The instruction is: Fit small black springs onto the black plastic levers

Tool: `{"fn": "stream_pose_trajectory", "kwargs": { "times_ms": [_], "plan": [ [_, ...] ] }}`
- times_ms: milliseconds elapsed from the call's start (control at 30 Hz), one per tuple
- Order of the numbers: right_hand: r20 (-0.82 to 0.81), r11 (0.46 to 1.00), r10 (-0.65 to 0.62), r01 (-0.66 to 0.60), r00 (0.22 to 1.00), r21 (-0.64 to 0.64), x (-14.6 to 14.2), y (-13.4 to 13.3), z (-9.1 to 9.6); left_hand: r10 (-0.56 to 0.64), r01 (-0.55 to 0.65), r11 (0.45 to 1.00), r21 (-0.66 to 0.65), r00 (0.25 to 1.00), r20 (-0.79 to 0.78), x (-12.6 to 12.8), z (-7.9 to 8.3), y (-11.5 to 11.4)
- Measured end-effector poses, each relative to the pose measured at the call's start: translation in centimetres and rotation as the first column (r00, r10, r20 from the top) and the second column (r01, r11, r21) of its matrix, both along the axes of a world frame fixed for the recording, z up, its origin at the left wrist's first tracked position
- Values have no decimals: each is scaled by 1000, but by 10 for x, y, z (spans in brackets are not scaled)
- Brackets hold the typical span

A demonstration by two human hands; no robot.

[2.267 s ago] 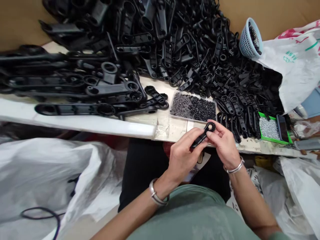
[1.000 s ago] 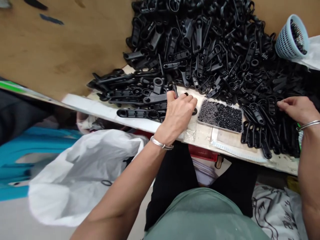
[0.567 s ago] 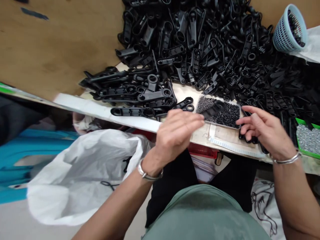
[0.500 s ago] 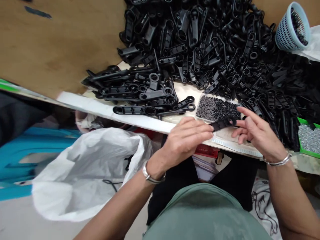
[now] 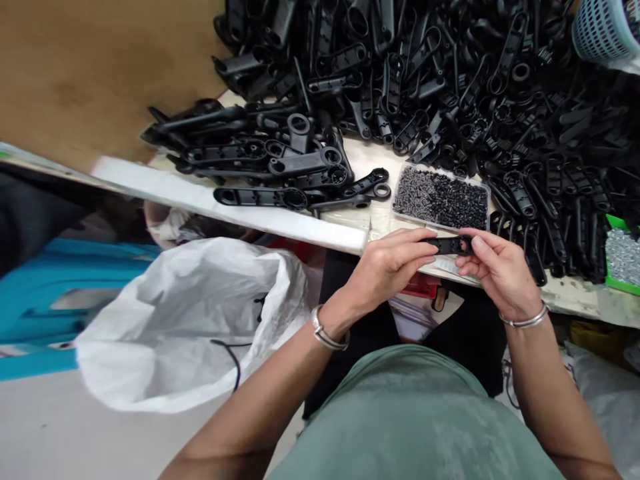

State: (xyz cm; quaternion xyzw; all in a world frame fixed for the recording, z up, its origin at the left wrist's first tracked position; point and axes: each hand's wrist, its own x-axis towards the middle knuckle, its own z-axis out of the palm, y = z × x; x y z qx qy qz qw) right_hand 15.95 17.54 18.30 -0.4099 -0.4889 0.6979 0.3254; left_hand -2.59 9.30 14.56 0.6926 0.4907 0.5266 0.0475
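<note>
left hand (image 5: pixel 393 263) and right hand (image 5: pixel 500 267) are firmly pinching opposite ends of a black ring-ended plastic lever (image 5: pixel 449 246); holding level should be helping.

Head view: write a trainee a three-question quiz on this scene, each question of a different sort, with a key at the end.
1. Multiple choice: what do the left hand and right hand both hold?
A) the basket
B) a black part
C) the sack

2. True or false: in the picture, the clear tray lies to the left of the green tray.

3. Fill the gap: the visible ring end of the black part is at the ____ hand.

Key: 1 B; 2 true; 3 right.
</note>
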Motion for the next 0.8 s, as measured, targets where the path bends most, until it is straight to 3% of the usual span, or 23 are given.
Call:
{"fn": "stream_pose_trajectory", "kwargs": {
  "times_ms": [400, 800],
  "plan": [
    [3, 996, -31, 31, 1000, -80, 4, -1, -10, 11, -11, 1000, -8, 1000, -28, 2, -5, 2],
    [49, 987, -88, 94, 995, -127, -1, -6, -4, 15, -13, 1000, 24, 994, -111, 7, -3, -5]
  ]
}}
